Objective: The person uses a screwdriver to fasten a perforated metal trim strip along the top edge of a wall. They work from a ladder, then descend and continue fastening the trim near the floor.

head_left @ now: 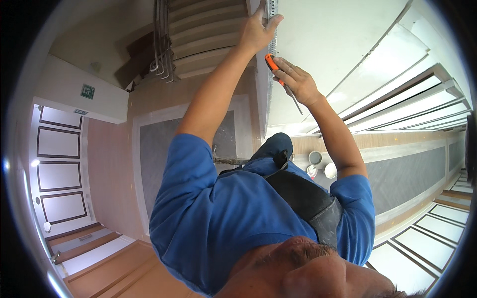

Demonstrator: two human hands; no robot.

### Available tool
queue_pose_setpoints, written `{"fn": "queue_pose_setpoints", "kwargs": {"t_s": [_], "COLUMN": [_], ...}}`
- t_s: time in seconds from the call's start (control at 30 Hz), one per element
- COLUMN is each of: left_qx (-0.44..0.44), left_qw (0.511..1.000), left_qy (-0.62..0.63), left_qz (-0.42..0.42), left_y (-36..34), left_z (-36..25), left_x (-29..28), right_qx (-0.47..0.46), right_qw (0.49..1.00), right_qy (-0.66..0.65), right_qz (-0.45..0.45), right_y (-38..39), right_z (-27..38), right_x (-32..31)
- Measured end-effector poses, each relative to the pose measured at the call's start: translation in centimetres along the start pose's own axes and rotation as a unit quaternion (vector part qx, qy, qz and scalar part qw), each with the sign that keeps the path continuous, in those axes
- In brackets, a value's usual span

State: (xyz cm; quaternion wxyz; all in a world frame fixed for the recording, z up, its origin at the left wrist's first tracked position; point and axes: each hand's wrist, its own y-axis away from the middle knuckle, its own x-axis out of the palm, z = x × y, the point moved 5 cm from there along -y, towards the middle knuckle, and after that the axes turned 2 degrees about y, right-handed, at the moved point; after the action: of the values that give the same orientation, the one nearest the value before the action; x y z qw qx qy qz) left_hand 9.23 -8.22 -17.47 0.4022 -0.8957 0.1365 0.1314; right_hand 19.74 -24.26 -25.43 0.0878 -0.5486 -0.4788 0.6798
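Note:
A perforated metal corner bead (pixel 272 11) runs along the upright edge of a white wall panel (pixel 328 35). My left hand (pixel 255 34) reaches up and grips this edge, its thumb across the bead and its fingers on the darker left side. Some of those fingertips are cut off by the top of the picture or hidden. Lower down, close beside the same edge, my right hand (pixel 299 83) is closed on a tool with an orange and black handle (pixel 271 62). A thin grey metal part sticks out below the palm; the tool's exact kind is unclear.
Stairs (pixel 203 37) with a metal handrail (pixel 160 39) lie beyond my left arm. Several buckets (pixel 315 157) stand on the floor below my right arm. Grey covering (pixel 164 149) lies on the floor. Stair-like slats (pixel 412 99) and a railing rise at the right.

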Motion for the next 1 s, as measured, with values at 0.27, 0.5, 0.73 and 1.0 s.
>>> {"fn": "queue_pose_setpoints", "kwargs": {"t_s": [0.27, 0.5, 0.73, 1.0], "left_qx": [-0.044, -0.074, -0.101, -0.153], "left_qw": [0.998, 0.997, 0.994, 0.978], "left_qy": [0.029, -0.02, -0.039, -0.127], "left_qz": [-0.031, 0.011, 0.02, 0.058], "left_y": [0.3, 2.3, 13.0, 14.6], "left_z": [0.0, 1.3, 9.9, 13.9], "left_x": [-0.5, -1.3, 0.8, 2.4], "right_qx": [0.023, 0.096, 0.244, 0.167], "right_qw": [0.999, 0.994, 0.968, 0.981], "right_qy": [0.004, -0.013, -0.062, -0.063], "right_qz": [0.026, 0.039, -0.017, 0.071], "right_y": [-0.8, 1.8, 6.8, -0.1], "right_z": [-0.8, 2.5, 4.4, 5.0], "right_x": [2.1, 0.5, -2.5, 0.5]}}
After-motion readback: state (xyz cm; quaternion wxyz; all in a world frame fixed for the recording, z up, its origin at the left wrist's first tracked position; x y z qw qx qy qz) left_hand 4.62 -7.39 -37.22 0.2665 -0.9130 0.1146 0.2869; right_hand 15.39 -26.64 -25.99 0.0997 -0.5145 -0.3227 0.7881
